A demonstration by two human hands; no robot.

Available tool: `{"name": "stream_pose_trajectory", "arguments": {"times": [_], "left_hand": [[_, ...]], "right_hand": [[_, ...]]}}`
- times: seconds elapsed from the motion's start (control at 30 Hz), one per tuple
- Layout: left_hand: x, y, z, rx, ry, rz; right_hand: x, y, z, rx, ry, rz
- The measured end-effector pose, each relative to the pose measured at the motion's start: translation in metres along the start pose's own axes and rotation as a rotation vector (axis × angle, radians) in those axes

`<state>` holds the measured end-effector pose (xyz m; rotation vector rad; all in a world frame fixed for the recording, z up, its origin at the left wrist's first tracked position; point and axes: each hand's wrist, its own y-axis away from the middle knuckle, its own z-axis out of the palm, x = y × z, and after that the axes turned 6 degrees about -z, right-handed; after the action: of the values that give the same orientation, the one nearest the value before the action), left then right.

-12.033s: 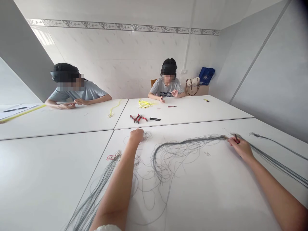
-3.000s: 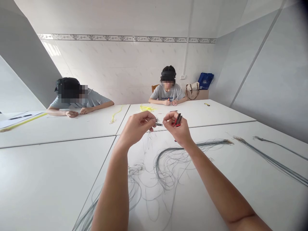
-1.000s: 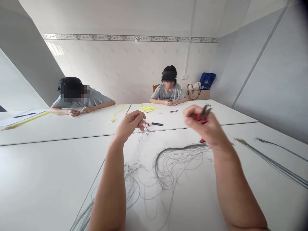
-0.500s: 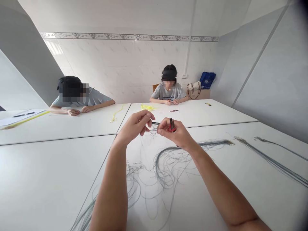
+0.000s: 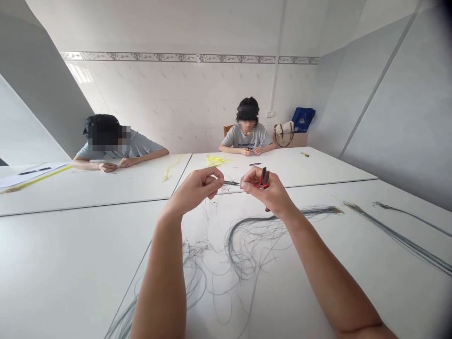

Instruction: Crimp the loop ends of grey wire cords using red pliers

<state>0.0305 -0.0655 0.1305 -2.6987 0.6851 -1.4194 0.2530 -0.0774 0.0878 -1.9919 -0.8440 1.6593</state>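
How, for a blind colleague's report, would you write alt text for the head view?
From the wearer's head, a left hand and a right hand are raised over a white table strewn with thin grey cords, the right hand gripping red-handled pliers. One seated person and another are at the tables beyond, near yellow cord.

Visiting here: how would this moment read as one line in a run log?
Left hand: raised over grey cords, fingers pinched | Right hand: grips red-handled pliers | Between hands: black-handled tool
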Motion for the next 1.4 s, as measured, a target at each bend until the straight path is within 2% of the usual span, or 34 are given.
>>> {"name": "stream_pose_trajectory", "arguments": {"times": [0.17,0.33,0.53,0.63,0.7,0.77,0.83,0.9,0.97,1.03,1.1,1.13,1.17,1.2,1.3,1.4], "left_hand": [[-0.008,-0.001,-0.006,0.121,-0.024,-0.057],[-0.025,-0.009,-0.008,0.212,-0.146,-0.064],[-0.070,-0.031,0.000,0.025,-0.518,-0.232],[-0.086,-0.035,-0.001,0.009,-0.587,-0.289],[-0.088,-0.034,-0.004,0.017,-0.617,-0.293],[-0.079,-0.030,-0.006,0.045,-0.636,-0.261],[-0.061,-0.025,-0.003,0.081,-0.589,-0.189],[-0.036,-0.019,0.006,0.070,-0.383,-0.049],[-0.009,-0.011,0.019,-0.095,-0.079,0.145],[0.015,-0.002,0.031,-0.372,0.083,0.291],[0.030,0.008,0.036,-0.569,0.097,0.289],[0.034,0.012,0.036,-0.609,0.113,0.268],[0.035,0.017,0.033,-0.590,0.161,0.255],[0.035,0.021,0.027,-0.522,0.241,0.253],[0.025,0.028,0.005,-0.122,0.549,0.315],[0.017,0.029,-0.016,0.260,0.778,0.457]], "right_hand": [[-0.002,-0.001,-0.008,0.039,-0.025,0.017],[-0.010,0.000,-0.019,0.110,-0.036,-0.052],[-0.028,0.004,-0.030,0.214,-0.058,-0.143],[-0.035,0.006,-0.032,0.241,-0.056,-0.169],[-0.037,0.006,-0.032,0.250,-0.060,-0.181],[-0.039,0.007,-0.030,0.262,-0.064,-0.200],[-0.040,0.006,-0.028,0.282,-0.062,-0.224],[-0.040,0.006,-0.025,0.304,-0.051,-0.236],[-0.040,0.007,-0.023,0.316,-0.032,-0.239],[-0.040,0.007,-0.023,0.331,-0.007,-0.238],[-0.038,0.006,-0.025,0.371,0.004,-0.250],[-0.036,0.006,-0.027,0.399,-0.001,-0.259],[-0.034,0.005,-0.028,0.431,-0.013,-0.269],[-0.032,0.004,-0.030,0.460,-0.030,-0.274],[-0.026,0.001,-0.035,0.515,-0.087,-0.255],[-0.023,0.000,-0.036,0.501,-0.158,-0.247]]}}
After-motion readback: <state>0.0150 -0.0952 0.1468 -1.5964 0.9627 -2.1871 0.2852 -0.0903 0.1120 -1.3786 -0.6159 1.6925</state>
